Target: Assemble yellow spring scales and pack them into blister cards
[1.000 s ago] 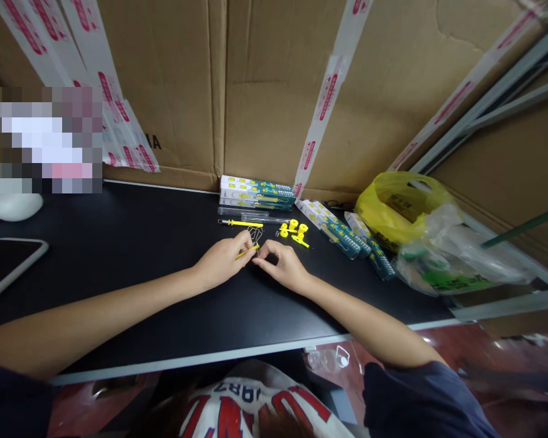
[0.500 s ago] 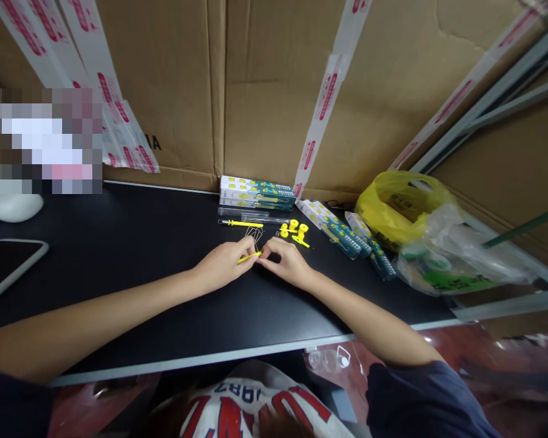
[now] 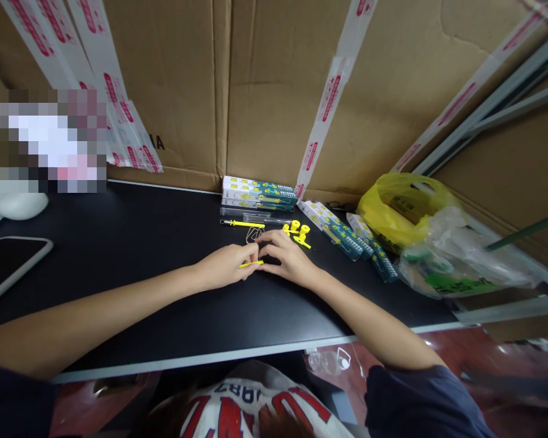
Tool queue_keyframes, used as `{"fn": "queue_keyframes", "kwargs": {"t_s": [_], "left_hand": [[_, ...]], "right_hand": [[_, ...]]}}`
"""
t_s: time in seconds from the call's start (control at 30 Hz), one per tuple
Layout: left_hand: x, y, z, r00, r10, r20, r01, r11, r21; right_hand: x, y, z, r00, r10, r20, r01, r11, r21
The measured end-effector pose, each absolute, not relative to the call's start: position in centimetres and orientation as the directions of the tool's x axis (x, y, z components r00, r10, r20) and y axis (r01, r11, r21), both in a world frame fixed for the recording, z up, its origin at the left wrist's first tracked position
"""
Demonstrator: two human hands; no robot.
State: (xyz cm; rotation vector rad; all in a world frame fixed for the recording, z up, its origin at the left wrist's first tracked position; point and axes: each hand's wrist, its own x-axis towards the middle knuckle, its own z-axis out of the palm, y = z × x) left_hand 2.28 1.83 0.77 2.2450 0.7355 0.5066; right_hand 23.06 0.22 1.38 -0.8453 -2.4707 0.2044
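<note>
My left hand (image 3: 232,264) is closed around a thin yellow plastic stick (image 3: 251,264), whose end pokes out toward the right. Facing it, my right hand (image 3: 288,258) has its thumb and fingers bent but apart, the tips close to the stick's end and the left fingers. I cannot tell whether they touch the stick. Just beyond the hands lie thin bent metal wires (image 3: 254,235), partly covered by the fingers. A yellow rod with a metal tip (image 3: 242,223) rests behind them. Several small yellow plastic parts (image 3: 302,231) sit beyond my right hand.
Printed boxes (image 3: 258,193) are stacked at the back, near clear tubes (image 3: 246,214). More boxes (image 3: 335,228) lean to the right, beside a yellow bag (image 3: 404,207) and a clear plastic bag (image 3: 461,261). A white-edged tablet-like device (image 3: 13,264) lies left on the black table (image 3: 201,328).
My right hand's thumb and fingers have spread from a pinch near the stick. Both hands have come slightly nearer to me, and the view has shifted a little.
</note>
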Motion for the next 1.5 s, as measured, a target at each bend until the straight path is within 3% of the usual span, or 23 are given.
{"fn": "queue_keyframes", "kwargs": {"t_s": [0.1, 0.27, 0.43, 0.57, 0.77, 0.9, 1.07, 1.27, 1.5], "left_hand": [[2.2, 1.9, 1.0, 0.763, 0.638, 0.102, 0.302, -0.491, 0.817], [2.1, 2.7, 1.5, 0.732, 0.681, -0.023, 0.223, -0.208, 0.953], [1.8, 4.2, 2.2, 0.587, 0.805, -0.090, 0.115, 0.027, 0.993], [1.4, 5.1, 2.5, 0.424, 0.900, -0.103, -0.045, 0.134, 0.990], [1.5, 4.9, 2.3, 0.366, 0.930, -0.008, -0.221, 0.095, 0.971], [1.9, 4.5, 2.2, 0.355, 0.933, 0.056, -0.200, 0.017, 0.980], [2.0, 4.6, 1.8, 0.316, 0.945, 0.078, -0.160, -0.028, 0.987], [2.1, 4.5, 1.7, 0.307, 0.946, 0.107, -0.212, -0.041, 0.976], [2.3, 3.7, 1.9, 0.381, 0.921, 0.083, -0.339, 0.055, 0.939]], "right_hand": [[23.1, 0.4, 1.5, -0.715, 0.573, 0.400, 0.507, 0.819, -0.268], [23.5, 0.8, 1.8, -0.701, 0.613, 0.365, 0.522, 0.789, -0.323], [24.2, 1.3, 2.0, -0.583, 0.720, 0.376, 0.644, 0.692, -0.326], [24.2, 1.3, 1.9, -0.469, 0.813, 0.345, 0.699, 0.581, -0.417], [23.6, 1.1, 1.4, -0.356, 0.889, 0.289, 0.671, 0.458, -0.583], [22.8, 0.4, 1.4, -0.343, 0.919, 0.193, 0.544, 0.362, -0.757], [22.1, -0.2, 1.5, -0.369, 0.926, 0.078, 0.417, 0.241, -0.877], [21.8, -0.3, 1.2, -0.413, 0.911, 0.007, 0.345, 0.164, -0.924], [21.6, -0.6, 0.8, -0.469, 0.883, -0.004, 0.395, 0.206, -0.895]]}}
